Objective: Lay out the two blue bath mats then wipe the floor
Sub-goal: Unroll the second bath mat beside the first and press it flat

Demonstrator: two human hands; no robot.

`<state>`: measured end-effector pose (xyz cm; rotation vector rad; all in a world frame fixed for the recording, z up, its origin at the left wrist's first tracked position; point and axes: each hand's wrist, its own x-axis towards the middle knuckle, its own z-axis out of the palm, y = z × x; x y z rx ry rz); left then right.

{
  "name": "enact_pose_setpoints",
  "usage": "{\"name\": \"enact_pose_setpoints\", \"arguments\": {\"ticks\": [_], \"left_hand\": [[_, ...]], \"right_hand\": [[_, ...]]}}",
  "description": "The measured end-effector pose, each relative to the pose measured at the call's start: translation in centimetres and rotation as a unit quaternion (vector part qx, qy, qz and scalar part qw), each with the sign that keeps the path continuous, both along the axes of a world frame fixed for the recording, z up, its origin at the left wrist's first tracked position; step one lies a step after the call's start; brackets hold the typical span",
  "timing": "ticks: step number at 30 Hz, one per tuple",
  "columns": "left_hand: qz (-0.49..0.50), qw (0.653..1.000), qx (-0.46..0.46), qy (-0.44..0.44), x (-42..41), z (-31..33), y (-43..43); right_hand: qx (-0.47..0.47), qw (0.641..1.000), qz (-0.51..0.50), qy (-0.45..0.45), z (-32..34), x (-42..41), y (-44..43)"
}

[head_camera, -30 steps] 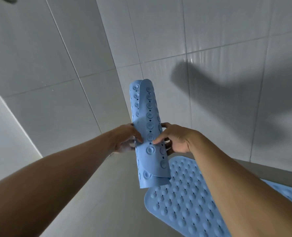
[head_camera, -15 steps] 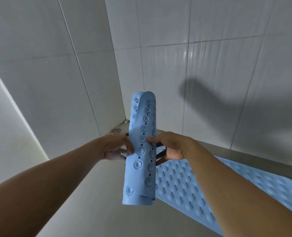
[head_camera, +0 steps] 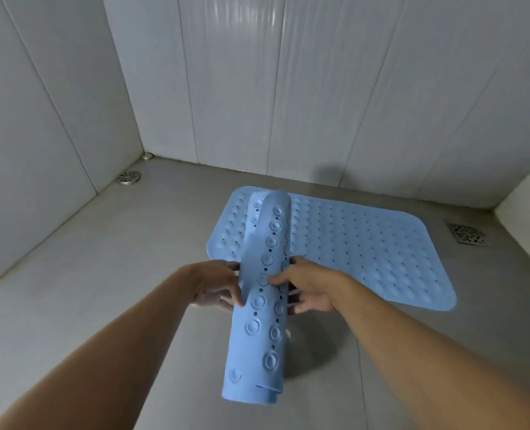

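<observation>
Both hands hold the rolled mat (head_camera: 262, 293) in the air above the grey floor (head_camera: 108, 274), its suction cups facing outward. The left hand (head_camera: 217, 287) grips the roll's left side and the right hand (head_camera: 308, 288) its right, thumbs on top and fingers curled beneath. The other mat (head_camera: 366, 252) already lies flat by the back wall (head_camera: 288, 88), between the round drain (head_camera: 129, 177) in the left corner and the square drain (head_camera: 466, 233) on the right.

The step in hand looks like unrolling this second mat. To do it well, lower the roll to the bare floor just beside the flat mat's near edge, cups down. Pin the loose end, let the roll run out parallel, and press it so the cups take hold. Keep both drains uncovered.
</observation>
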<state>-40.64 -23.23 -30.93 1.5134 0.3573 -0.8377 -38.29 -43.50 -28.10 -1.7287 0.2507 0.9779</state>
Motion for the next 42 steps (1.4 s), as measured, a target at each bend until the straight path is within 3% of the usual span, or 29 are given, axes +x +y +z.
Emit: {"name": "enact_pose_setpoints", "arguments": {"ticks": [4, 11, 19, 23, 31, 38, 42], "left_hand": [[-0.061, 0.998, -0.017, 0.013, -0.5, -3.2, -1.6], [-0.112, 0.992, -0.029, 0.053, -2.6, -5.9, -3.6], [-0.106, 0.989, 0.074, 0.07, -5.6, -3.8, -6.0], [-0.088, 0.989, 0.083, 0.08, -7.4, -3.4, -6.5], [-0.09, 0.987, 0.122, 0.059, -7.8, -1.5, -8.8], [-0.075, 0.983, 0.164, 0.042, -9.1, -2.1, -8.9], [-0.081, 0.984, 0.155, 0.022, -9.2, -2.1, -9.3]], "right_hand": [[-0.052, 0.998, -0.037, 0.008, -2.1, -2.3, -1.4], [-0.056, 0.997, -0.017, 0.046, -4.2, -5.0, -4.4], [-0.051, 0.997, 0.003, 0.065, -5.0, -6.9, -6.0], [-0.051, 0.996, 0.013, 0.073, -5.4, -8.4, -6.5], [-0.09, 0.996, -0.017, -0.007, -5.3, -9.9, -6.9], [-0.056, 0.997, -0.045, 0.035, -5.6, -11.8, -7.6], [-0.08, 0.993, -0.068, -0.052, -6.5, -12.6, -6.5]]}}
